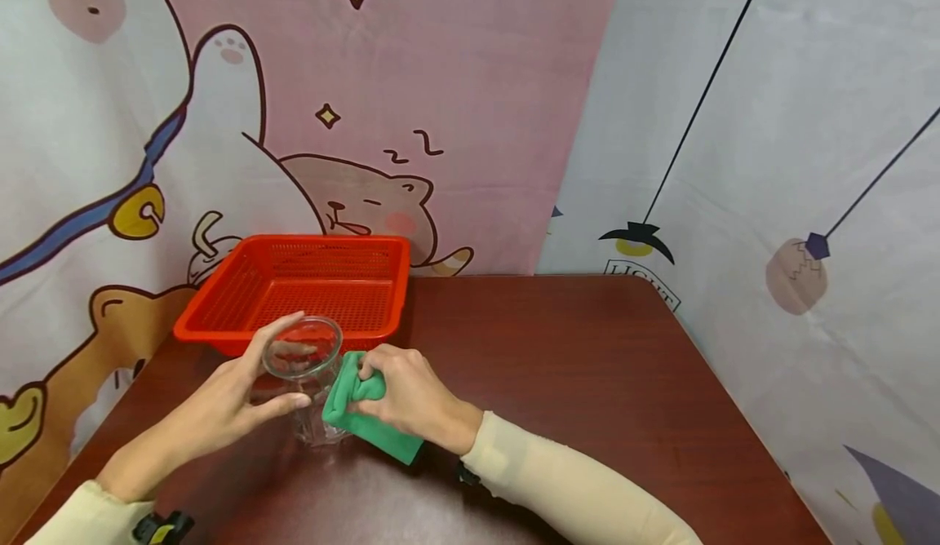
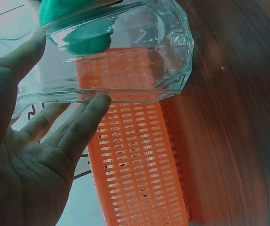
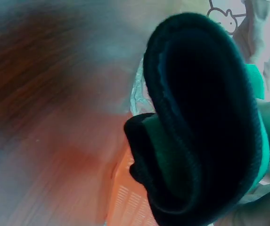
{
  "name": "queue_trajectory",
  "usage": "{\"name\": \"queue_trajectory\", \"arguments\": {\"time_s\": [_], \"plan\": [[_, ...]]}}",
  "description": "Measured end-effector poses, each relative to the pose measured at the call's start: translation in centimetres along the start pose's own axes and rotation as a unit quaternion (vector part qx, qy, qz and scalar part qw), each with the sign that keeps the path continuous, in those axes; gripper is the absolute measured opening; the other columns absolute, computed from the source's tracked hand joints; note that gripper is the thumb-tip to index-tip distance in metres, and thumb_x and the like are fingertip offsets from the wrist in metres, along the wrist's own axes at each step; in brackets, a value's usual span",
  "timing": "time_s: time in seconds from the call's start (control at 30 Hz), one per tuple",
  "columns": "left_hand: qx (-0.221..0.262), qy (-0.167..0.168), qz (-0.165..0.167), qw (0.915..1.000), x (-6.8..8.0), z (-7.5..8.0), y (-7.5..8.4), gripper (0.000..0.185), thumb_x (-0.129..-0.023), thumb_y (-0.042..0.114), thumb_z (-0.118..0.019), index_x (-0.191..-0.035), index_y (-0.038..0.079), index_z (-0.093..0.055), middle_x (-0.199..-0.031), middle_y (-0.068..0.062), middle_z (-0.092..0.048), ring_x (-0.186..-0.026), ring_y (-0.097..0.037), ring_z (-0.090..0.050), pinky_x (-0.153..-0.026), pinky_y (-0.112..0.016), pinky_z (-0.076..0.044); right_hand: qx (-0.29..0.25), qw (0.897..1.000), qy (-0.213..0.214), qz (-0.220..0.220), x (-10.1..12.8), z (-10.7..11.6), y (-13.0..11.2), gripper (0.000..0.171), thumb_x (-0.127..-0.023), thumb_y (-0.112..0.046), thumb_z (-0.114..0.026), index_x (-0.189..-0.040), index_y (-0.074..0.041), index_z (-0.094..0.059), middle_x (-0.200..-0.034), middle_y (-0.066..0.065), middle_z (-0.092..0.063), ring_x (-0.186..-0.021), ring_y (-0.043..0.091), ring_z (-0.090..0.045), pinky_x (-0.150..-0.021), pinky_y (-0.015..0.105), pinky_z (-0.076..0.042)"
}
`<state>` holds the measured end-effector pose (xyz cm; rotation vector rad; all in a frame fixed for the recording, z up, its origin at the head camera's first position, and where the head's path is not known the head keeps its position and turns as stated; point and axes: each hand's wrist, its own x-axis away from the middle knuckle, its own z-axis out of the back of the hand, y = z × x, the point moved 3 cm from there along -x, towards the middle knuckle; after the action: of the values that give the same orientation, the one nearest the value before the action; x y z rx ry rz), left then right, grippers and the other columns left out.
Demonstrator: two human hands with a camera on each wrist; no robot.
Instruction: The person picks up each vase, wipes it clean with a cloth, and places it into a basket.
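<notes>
My left hand [image 1: 223, 402] holds a clear glass jar [image 1: 319, 378], its thumb on the near side and its fingers round the far side, just below the wide rim. In the left wrist view the jar [image 2: 135, 33] has a flared mouth and a faceted base. A folded green cloth [image 1: 382, 433] is gripped in my right hand [image 1: 419, 390], bunched between thumb and fingers at the jar's right side. Through the glass, the left wrist view shows green cloth [image 2: 87, 42]. The cloth's folded end [image 3: 205, 122] fills much of the right wrist view and hides most of the jar.
Behind the jar, at the back left of the dark red wooden table [image 1: 558, 382], stands an orange-red perforated plastic basket [image 1: 213, 336]. A printed cartoon curtain [image 1: 485, 121] hangs along the table's back and right edges.
</notes>
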<state>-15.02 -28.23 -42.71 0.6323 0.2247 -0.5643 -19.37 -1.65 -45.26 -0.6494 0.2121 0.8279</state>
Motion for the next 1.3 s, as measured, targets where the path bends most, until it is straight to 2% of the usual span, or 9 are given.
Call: {"name": "queue_trajectory", "arguments": {"time_s": [0.17,0.37,0.6,0.8,0.97,1.3], "plan": [[0.0,-0.003,0.005,1.0,0.0,0.1,0.1,0.117,-0.097,0.021,-0.098,-0.185,0.025,-0.021,-0.143,-0.008,-0.08,-0.113,-0.003,-0.079,-0.078,-0.031,-0.07,0.032,0.999,-0.027,-0.009,0.1,-0.4,0.2,0.035,-0.09,-0.034,-0.106,-0.106,-0.013,-0.082,-0.108,-0.002,-0.082,-0.1,0.007,-0.078,-0.091,0.017,-0.064],[-0.001,-0.003,0.003,1.0,0.0,0.1,0.1,0.117,-0.097,0.021,-0.098,-0.185,0.024,-0.021,-0.143,-0.008,-0.08,-0.112,-0.003,-0.078,-0.077,-0.03,-0.069,0.034,0.998,-0.053,-0.015,0.3,-0.6,0.5,0.036,-0.09,-0.033,-0.105,-0.106,-0.012,-0.082,-0.109,-0.001,-0.082,-0.095,0.007,-0.076,-0.089,0.019,-0.064],[-0.001,-0.002,0.004,1.0,0.0,0.2,0.0,0.117,-0.097,0.022,-0.099,-0.185,0.026,-0.021,-0.144,-0.006,-0.08,-0.114,-0.004,-0.079,-0.078,-0.031,-0.069,0.056,0.994,-0.087,-0.02,0.4,-1.1,0.9,0.036,-0.092,-0.033,-0.104,-0.111,-0.011,-0.083,-0.111,-0.001,-0.082,-0.089,0.006,-0.074,-0.083,0.014,-0.061],[-0.006,-0.001,0.005,1.0,0.0,0.1,0.0,0.117,-0.096,0.024,-0.099,-0.184,0.026,-0.022,-0.143,-0.005,-0.08,-0.114,-0.005,-0.079,-0.079,-0.03,-0.068,0.092,0.988,-0.121,-0.015,0.8,-1.7,1.2,0.034,-0.091,-0.032,-0.104,-0.107,-0.013,-0.081,-0.103,-0.004,-0.078,-0.086,0.002,-0.07,-0.074,0.012,-0.056],[-0.008,-0.002,0.008,0.9999,0.1,0.0,-0.2,0.118,-0.096,0.025,-0.099,-0.185,0.026,-0.021,-0.142,-0.004,-0.08,-0.114,-0.005,-0.079,-0.079,-0.031,-0.068,0.108,0.986,-0.127,-0.006,1.0,-2.2,1.3,0.034,-0.09,-0.03,-0.105,-0.102,-0.014,-0.078,-0.097,-0.005,-0.075,-0.082,0.004,-0.07,-0.07,0.013,-0.056],[-0.009,0.001,0.003,1.0,0.0,0.1,-0.1,0.119,-0.095,0.024,-0.1,-0.184,0.026,-0.022,-0.142,-0.004,-0.08,-0.113,-0.005,-0.079,-0.078,-0.031,-0.068,0.112,0.985,-0.128,-0.001,0.9,-2.3,1.3,0.036,-0.091,-0.031,-0.105,-0.107,-0.013,-0.079,-0.101,-0.003,-0.078,-0.084,0.006,-0.073,-0.071,0.013,-0.058]]}}
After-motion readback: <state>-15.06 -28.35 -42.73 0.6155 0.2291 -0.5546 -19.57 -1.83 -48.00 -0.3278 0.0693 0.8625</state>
